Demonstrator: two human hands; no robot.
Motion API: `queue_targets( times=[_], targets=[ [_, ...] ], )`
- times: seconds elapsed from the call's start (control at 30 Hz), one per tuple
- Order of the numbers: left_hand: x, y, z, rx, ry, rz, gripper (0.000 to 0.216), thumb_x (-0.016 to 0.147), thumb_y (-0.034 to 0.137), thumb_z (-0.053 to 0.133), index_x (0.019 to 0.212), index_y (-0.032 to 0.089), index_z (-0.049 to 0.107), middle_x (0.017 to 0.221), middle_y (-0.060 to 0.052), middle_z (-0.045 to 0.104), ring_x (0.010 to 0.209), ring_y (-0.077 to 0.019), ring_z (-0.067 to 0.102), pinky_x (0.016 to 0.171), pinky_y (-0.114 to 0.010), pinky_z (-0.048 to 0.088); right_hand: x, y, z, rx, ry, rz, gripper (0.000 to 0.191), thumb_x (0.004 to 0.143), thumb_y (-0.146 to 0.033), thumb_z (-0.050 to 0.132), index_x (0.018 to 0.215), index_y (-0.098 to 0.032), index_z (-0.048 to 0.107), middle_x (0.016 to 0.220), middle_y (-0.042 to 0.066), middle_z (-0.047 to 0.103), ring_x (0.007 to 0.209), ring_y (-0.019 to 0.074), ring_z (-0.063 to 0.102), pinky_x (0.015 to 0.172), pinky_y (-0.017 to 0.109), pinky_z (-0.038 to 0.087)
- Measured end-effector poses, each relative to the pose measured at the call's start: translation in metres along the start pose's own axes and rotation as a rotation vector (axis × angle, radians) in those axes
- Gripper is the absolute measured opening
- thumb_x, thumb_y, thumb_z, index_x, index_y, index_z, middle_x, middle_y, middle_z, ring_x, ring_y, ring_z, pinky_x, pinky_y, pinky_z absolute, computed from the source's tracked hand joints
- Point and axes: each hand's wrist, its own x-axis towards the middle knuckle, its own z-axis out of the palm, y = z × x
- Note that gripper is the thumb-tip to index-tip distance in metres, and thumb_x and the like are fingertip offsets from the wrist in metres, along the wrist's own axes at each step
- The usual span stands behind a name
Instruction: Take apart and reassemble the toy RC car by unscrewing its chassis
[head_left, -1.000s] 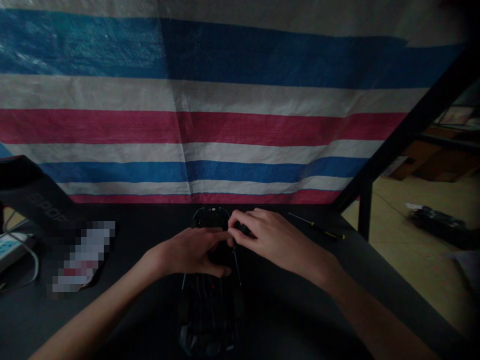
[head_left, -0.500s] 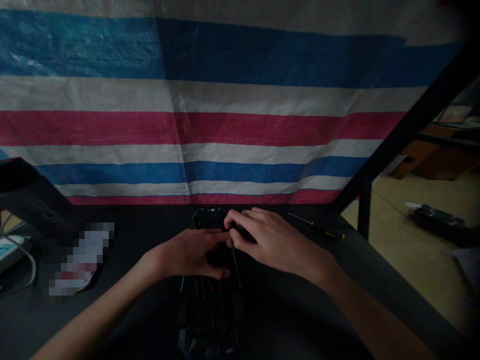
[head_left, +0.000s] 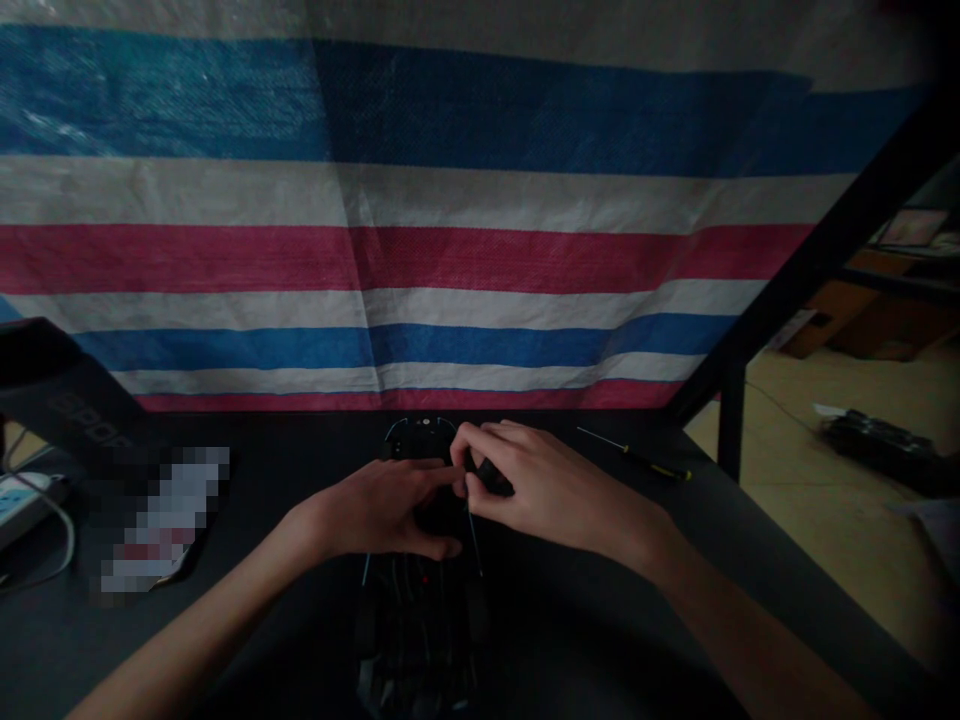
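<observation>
A long dark toy-car-like chassis (head_left: 420, 640) with wheels at its near end lies on the black table in front of me. Wires run along it, and a tiny red spot shows among them. My left hand (head_left: 390, 508) rests across its middle, thumb apart and fingers stretched to the right. At the chassis's right edge my right hand (head_left: 517, 475) is closed, thumb and index finger pinched close to the left fingertips. What sits in the pinch is hidden; a small dark part shows inside the curl of the fingers.
A screwdriver (head_left: 637, 458) with a black and yellow handle lies to the right. On the left are a blurred-out packet (head_left: 165, 520), a dark box (head_left: 82, 400) and a white power strip (head_left: 26, 495) with a cable. A striped sheet (head_left: 480, 250) hangs behind the table.
My right fingers have shifted slightly, and the gap between thumb and index finger shows more of the dark part. My left hand stays nearly in place.
</observation>
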Motion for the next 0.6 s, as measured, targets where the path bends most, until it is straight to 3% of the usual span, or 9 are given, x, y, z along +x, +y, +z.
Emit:
queue_targets(
  times=[0.07, 0.13, 0.23, 0.3, 0.4, 0.5, 0.6],
  targets=[
    [-0.0003, 0.0013, -0.0003, 0.006, -0.003, -0.016, 0.05, 0.087, 0.046, 0.076, 0.129, 0.02, 0.067, 0.136, -0.01, 0.069, 0.11, -0.0276, 0.071, 0.092, -0.036, 0.053, -0.0006, 0.0008, 0.0014, -0.068, 0.029, 0.038, 0.007, 0.099, -0.031, 0.063, 0.099, -0.025, 0.067, 0.089, 0.0, 0.072, 0.084, 0.0177, 0.067, 0.078, 0.032, 0.044],
    [-0.0005, 0.0011, 0.0003, 0.018, -0.002, -0.039, 0.05, 0.087, 0.047, 0.077, 0.128, 0.019, 0.068, 0.132, -0.01, 0.071, 0.107, -0.0281, 0.072, 0.091, -0.037, 0.054, -0.0013, 0.0006, 0.0017, -0.1, 0.012, 0.068, 0.019, 0.103, -0.04, 0.06, 0.094, -0.025, 0.068, 0.078, -0.002, 0.069, 0.075, 0.0171, 0.064, 0.073, 0.032, 0.042],
    [-0.0006, -0.0006, 0.0017, 0.017, 0.014, -0.024, 0.052, 0.087, 0.046, 0.077, 0.13, 0.02, 0.067, 0.134, -0.01, 0.071, 0.113, -0.0291, 0.071, 0.096, -0.038, 0.053, -0.0017, -0.0019, -0.0002, -0.022, -0.034, 0.006, 0.004, 0.1, -0.025, 0.062, 0.099, -0.025, 0.066, 0.087, -0.002, 0.071, 0.082, 0.0157, 0.065, 0.076, 0.029, 0.043],
    [-0.0006, -0.0008, 0.0018, 0.017, 0.022, 0.001, 0.053, 0.087, 0.045, 0.077, 0.132, 0.021, 0.065, 0.14, -0.008, 0.068, 0.12, -0.0291, 0.069, 0.099, -0.037, 0.052, -0.0016, -0.0033, -0.0012, -0.01, -0.019, -0.026, 0.014, 0.092, -0.015, 0.065, 0.103, -0.024, 0.064, 0.099, 0.0, 0.073, 0.093, 0.0167, 0.066, 0.084, 0.03, 0.045],
    [-0.0006, 0.0013, 0.0006, 0.028, 0.005, -0.018, 0.051, 0.088, 0.045, 0.077, 0.131, 0.022, 0.065, 0.137, -0.007, 0.069, 0.113, -0.0272, 0.071, 0.092, -0.034, 0.053, -0.0008, -0.0018, 0.0002, -0.103, 0.034, 0.052, 0.008, 0.097, -0.023, 0.063, 0.105, -0.024, 0.065, 0.097, 0.001, 0.074, 0.09, 0.0196, 0.068, 0.081, 0.033, 0.045],
    [-0.0004, 0.0038, -0.0004, 0.033, -0.009, -0.056, 0.051, 0.087, 0.047, 0.077, 0.13, 0.021, 0.065, 0.133, -0.008, 0.07, 0.105, -0.0258, 0.072, 0.087, -0.033, 0.052, -0.0007, 0.0024, 0.0014, -0.128, 0.019, 0.11, 0.021, 0.108, -0.036, 0.05, 0.101, -0.025, 0.066, 0.083, 0.001, 0.073, 0.076, 0.019, 0.068, 0.071, 0.033, 0.043],
    [-0.0002, 0.004, -0.0008, 0.023, -0.004, -0.041, 0.053, 0.087, 0.047, 0.077, 0.132, 0.022, 0.064, 0.136, -0.008, 0.069, 0.107, -0.026, 0.071, 0.086, -0.033, 0.051, -0.002, 0.0042, -0.0011, -0.012, -0.023, 0.024, 0.009, 0.103, -0.025, 0.055, 0.105, -0.025, 0.064, 0.095, 0.0, 0.075, 0.089, 0.0183, 0.07, 0.08, 0.032, 0.046]
  ],
)
